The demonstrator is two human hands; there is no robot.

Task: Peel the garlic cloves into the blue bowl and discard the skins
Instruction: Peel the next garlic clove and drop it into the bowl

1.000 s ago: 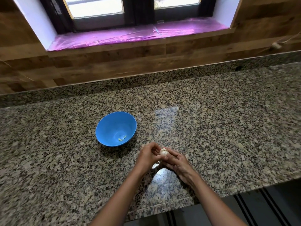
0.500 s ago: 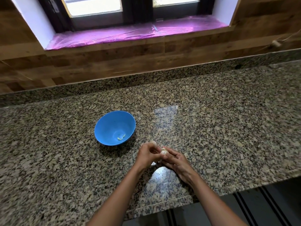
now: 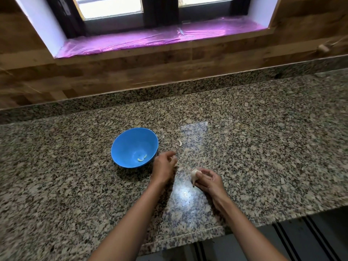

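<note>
Left hand (image 3: 163, 166) blurred, garlic bulb (image 3: 194, 176) partly hidden in right hand (image 3: 208, 180)

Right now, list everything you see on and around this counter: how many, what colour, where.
countertop: one, speckled granite, across the view.
blue bowl: one, blue, on the countertop left of centre.
peeled garlic cloves: two, pale, in the bowl's bottom.
garlic scrap: one, pale, on the countertop right of the bowl.
plastic film: one, pink-purple, covering the window sill.
wood panelling: brown, on the wall behind.
left hand: one, beside the bowl, fingers curled, contents unclear.
right hand: one, gripping white unpeeled garlic.
</note>
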